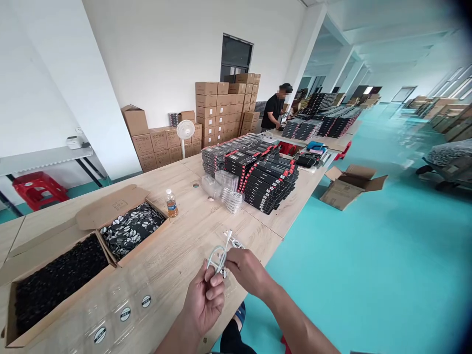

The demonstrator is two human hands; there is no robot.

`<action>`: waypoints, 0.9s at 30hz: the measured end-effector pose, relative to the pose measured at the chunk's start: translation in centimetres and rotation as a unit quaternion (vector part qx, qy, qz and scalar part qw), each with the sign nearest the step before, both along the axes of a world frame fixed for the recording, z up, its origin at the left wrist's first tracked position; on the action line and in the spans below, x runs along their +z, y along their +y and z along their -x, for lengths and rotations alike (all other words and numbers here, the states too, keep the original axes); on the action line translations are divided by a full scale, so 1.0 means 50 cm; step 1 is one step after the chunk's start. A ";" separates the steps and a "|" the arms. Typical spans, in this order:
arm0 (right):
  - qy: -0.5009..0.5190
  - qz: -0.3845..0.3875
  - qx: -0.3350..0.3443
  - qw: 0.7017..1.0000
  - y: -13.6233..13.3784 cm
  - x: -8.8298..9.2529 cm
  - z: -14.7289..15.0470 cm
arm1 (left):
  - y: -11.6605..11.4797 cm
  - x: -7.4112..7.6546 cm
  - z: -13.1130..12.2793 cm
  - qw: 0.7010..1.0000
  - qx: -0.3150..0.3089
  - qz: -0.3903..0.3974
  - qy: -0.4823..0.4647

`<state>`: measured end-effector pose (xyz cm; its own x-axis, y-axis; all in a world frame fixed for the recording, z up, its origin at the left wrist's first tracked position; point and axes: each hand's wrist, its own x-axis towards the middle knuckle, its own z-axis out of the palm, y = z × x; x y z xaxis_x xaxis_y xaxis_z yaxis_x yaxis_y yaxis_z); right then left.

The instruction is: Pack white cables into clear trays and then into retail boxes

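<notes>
A light-coloured coiled cable (217, 256) with a white plug end sits between my two hands, above the wooden table. My left hand (206, 297) pinches the coil from below with thumb and fingers. From the right, my right hand (246, 268) has its fingers closed on the same cable, its fingertips partly hidden. Just past the hands, another small cable piece (237, 243) lies on the table. Clear plastic trays (121, 295) with round black-and-white labels lie in a row to the left of my hands.
Left on the table (191, 221) are a box of small black parts (61, 285), a box of black-and-white pieces (134, 228) and a bottle (171, 204). Ahead stand stacked black packages (267, 179) and bundled white cables (232, 199). A person (275, 110) works farther back; an open carton (348, 187) sits on the floor.
</notes>
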<state>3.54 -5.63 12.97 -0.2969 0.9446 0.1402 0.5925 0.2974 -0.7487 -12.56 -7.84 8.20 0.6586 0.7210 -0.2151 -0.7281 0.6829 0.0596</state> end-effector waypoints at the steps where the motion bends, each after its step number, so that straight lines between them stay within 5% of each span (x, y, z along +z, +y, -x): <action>1: 0.003 -0.010 -0.023 1.000 -0.003 -0.008 0.001 | 0.001 -0.004 -0.001 1.000 0.006 0.016 0.004; 6: 0.026 -0.093 -0.188 0.977 -0.016 -0.039 0.009 | 0.008 -0.016 -0.006 0.997 0.012 0.065 0.033; 11: -0.125 -0.236 -0.112 0.957 -0.011 -0.037 0.019 | 0.007 -0.025 -0.010 0.993 0.001 0.059 0.101; 16: -0.070 -0.251 -0.091 0.961 0.007 -0.014 0.022 | -0.004 -0.051 -0.017 0.970 0.003 0.062 0.234; 21: 0.160 -0.115 -0.215 0.956 0.014 -0.032 0.022 | -0.012 -0.062 -0.016 0.994 0.044 0.026 0.100; 24: 0.323 0.103 -0.142 0.930 0.002 -0.080 0.039 | -0.012 -0.065 -0.012 0.999 0.019 0.000 0.051; 27: 0.456 0.237 -0.079 0.854 0.002 -0.142 0.055 | -0.011 -0.076 -0.005 0.998 -0.012 0.001 0.068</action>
